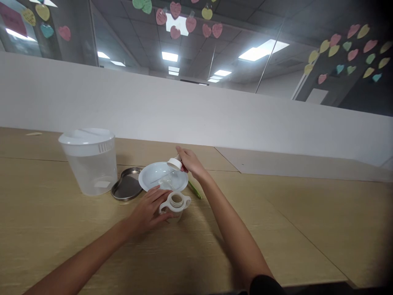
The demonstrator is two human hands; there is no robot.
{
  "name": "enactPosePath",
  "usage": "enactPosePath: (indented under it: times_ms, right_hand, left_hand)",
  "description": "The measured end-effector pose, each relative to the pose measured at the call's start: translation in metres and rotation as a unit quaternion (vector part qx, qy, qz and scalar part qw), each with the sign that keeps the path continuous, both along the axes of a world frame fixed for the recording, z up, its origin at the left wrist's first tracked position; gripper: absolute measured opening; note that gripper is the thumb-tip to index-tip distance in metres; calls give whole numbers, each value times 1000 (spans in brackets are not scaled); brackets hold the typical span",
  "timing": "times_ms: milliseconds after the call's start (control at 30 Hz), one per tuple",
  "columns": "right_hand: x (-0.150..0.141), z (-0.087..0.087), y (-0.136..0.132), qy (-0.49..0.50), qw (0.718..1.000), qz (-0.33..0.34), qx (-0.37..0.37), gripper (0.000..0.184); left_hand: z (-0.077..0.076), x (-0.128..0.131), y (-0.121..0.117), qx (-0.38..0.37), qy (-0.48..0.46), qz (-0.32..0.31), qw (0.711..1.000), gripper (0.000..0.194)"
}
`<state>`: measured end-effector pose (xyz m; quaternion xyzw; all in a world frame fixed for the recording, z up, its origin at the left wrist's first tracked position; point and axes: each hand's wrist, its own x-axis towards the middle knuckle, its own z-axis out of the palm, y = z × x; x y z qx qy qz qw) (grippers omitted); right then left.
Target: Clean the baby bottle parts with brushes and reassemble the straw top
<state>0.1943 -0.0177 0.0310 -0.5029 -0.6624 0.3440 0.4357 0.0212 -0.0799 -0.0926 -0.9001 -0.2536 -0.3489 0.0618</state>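
An uncapped baby bottle with a white two-handled collar stands upright on the table, its mouth uncovered. My left hand is wrapped round the bottle's left side, fingers behind and thumb in front. Above the bowl, my right hand grips a white bottle top, tilted with its round underside toward me; the fingers hide its upper part. Below it a white bowl holds clear items I cannot make out, with a thin straight piece among them.
Left of the bowl is a metal kidney dish. Farther left stands a translucent lidded bucket. A slim green object lies right of the bowl. A white wall runs along the back of the wooden table.
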Motion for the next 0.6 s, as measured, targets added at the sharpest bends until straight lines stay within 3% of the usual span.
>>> enactPosePath:
  times_ms: [167,300,400,600]
  right_hand:
    - [0,5,-3,98,992,38,-67,38]
    - [3,11,-6,259,946,136,-141,19]
    - [4,12,-7,296,923,195,-147,7]
    - [0,11,-7,315,918,197,-138,16]
  left_hand:
    - [2,1,-1,-2,-8,-2,1000,48]
    - [2,0,-2,-3,-12,-7,1000,49]
    - [2,0,-2,-11,-13,-10,1000,49]
    - [4,0,-3,-20,-20,-16,999,48]
